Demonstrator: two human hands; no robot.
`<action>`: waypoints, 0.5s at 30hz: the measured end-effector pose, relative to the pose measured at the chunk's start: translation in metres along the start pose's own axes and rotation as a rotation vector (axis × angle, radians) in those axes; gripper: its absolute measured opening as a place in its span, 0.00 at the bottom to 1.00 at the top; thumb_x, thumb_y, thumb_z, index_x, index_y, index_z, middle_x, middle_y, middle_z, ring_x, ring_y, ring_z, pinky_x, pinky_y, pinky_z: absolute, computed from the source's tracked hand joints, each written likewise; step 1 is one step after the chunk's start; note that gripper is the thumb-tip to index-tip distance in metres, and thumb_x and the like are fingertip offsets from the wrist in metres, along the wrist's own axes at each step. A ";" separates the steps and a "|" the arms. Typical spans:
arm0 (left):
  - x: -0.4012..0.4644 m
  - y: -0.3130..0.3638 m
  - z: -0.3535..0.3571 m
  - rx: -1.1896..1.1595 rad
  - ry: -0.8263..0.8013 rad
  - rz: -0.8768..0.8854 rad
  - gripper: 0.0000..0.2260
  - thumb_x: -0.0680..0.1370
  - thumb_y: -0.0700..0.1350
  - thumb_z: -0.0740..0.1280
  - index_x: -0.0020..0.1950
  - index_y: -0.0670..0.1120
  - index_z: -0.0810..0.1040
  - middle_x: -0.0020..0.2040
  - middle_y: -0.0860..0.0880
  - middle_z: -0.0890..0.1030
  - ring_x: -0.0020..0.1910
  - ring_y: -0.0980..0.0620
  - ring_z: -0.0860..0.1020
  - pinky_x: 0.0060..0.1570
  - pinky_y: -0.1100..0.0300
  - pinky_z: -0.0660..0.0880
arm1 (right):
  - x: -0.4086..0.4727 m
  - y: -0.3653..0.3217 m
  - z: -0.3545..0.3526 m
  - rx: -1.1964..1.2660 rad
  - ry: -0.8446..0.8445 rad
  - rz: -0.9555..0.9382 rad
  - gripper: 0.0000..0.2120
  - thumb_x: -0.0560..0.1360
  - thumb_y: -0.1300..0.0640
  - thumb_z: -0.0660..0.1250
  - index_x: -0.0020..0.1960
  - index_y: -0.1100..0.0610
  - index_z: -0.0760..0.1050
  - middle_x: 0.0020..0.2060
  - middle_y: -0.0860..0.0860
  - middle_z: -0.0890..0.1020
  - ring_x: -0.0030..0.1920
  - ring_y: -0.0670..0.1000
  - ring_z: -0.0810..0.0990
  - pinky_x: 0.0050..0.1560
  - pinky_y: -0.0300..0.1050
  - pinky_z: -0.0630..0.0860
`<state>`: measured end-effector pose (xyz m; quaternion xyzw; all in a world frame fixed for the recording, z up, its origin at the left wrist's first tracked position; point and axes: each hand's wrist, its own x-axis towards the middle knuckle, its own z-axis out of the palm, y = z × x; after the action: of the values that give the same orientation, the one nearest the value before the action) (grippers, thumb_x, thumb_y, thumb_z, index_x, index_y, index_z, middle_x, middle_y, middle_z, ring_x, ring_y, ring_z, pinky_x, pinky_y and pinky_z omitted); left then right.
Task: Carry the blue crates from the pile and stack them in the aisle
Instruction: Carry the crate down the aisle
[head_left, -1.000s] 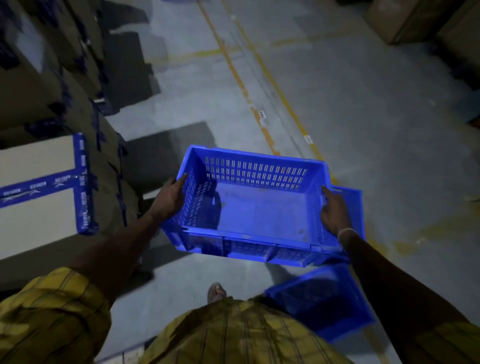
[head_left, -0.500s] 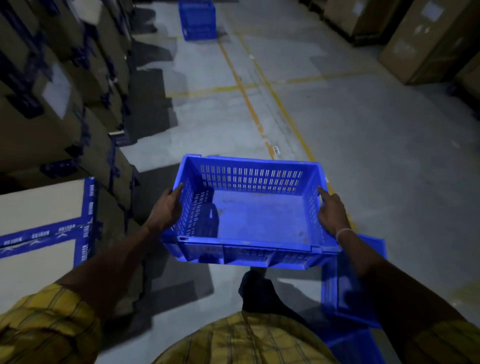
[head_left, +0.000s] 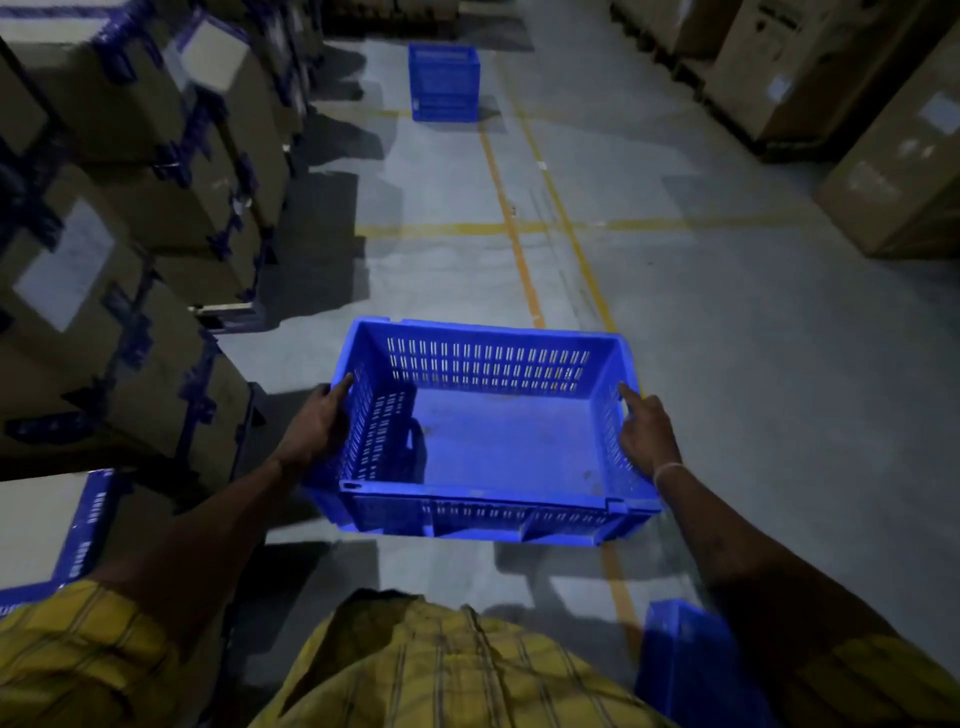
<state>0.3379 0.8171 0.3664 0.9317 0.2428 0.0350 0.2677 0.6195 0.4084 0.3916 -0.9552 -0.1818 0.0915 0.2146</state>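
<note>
An empty blue slotted crate (head_left: 498, 436) hangs level in front of me above the grey floor. My left hand (head_left: 317, 426) grips its left wall, thumb over the rim. My right hand (head_left: 644, 431) grips the right wall the same way. Far ahead in the aisle stands a stack of blue crates (head_left: 443, 83). A corner of another blue crate (head_left: 680, 654) shows on the floor at my lower right, partly hidden by my right arm.
Stacked cardboard boxes with blue tape (head_left: 130, 249) line the left side. More large cartons (head_left: 831, 93) stand at the right. Yellow floor lines (head_left: 524, 270) run down the aisle between them.
The view has lifted and moved forward along the aisle with the crate held in both hands. The far crate stack has come closer; the crates on the floor have slipped behind me.
</note>
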 end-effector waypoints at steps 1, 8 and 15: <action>0.016 0.001 -0.003 -0.010 0.007 -0.017 0.33 0.76 0.42 0.65 0.81 0.42 0.60 0.61 0.32 0.73 0.53 0.30 0.77 0.55 0.43 0.73 | 0.021 -0.005 -0.001 -0.007 -0.002 -0.002 0.28 0.77 0.67 0.58 0.76 0.55 0.64 0.59 0.66 0.71 0.55 0.67 0.76 0.54 0.51 0.73; 0.153 -0.034 -0.005 -0.065 0.019 -0.070 0.34 0.75 0.35 0.67 0.80 0.42 0.61 0.59 0.33 0.73 0.54 0.32 0.77 0.55 0.45 0.73 | 0.180 -0.046 0.013 -0.010 -0.021 -0.047 0.28 0.78 0.67 0.57 0.77 0.54 0.63 0.62 0.66 0.70 0.52 0.67 0.76 0.50 0.50 0.72; 0.326 -0.078 -0.018 -0.113 0.055 -0.096 0.34 0.74 0.33 0.67 0.79 0.44 0.64 0.58 0.36 0.74 0.53 0.36 0.78 0.55 0.47 0.74 | 0.345 -0.102 0.040 -0.063 -0.019 -0.049 0.28 0.78 0.65 0.57 0.77 0.55 0.62 0.59 0.65 0.71 0.52 0.67 0.76 0.52 0.51 0.73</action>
<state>0.5874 1.0366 0.3203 0.9011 0.2923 0.0615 0.3143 0.8943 0.6422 0.3678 -0.9559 -0.2100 0.0895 0.1849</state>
